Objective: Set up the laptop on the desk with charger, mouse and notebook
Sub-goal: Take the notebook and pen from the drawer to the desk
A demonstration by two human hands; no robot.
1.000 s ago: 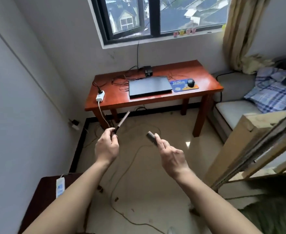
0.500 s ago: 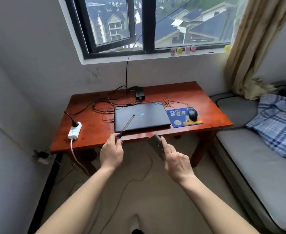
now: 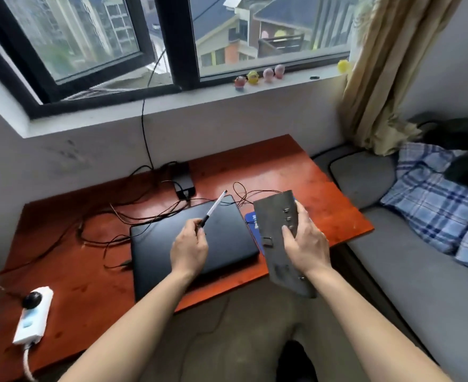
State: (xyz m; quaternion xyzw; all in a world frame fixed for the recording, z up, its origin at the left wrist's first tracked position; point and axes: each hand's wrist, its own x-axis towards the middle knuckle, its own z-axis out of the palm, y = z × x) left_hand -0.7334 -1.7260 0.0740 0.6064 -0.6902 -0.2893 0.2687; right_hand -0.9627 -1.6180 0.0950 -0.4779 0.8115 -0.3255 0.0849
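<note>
Both hands full, right over the desk (image 3: 321,186).

I see the left hand (image 3: 190,250) pinching a pen (image 3: 213,209) that slants up and away above the closed black laptop (image 3: 227,244), which lies flat mid-desk. The right hand (image 3: 304,241) grips a dark notebook (image 3: 275,216) (ring binding showing), held over the desk's front right and hiding most of the blue mouse pad (image 3: 250,219). The charger brick (image 3: 183,180) sits behind the laptop among loose cables (image 3: 133,216); the white power strip (image 3: 32,318) is front left.
</note>
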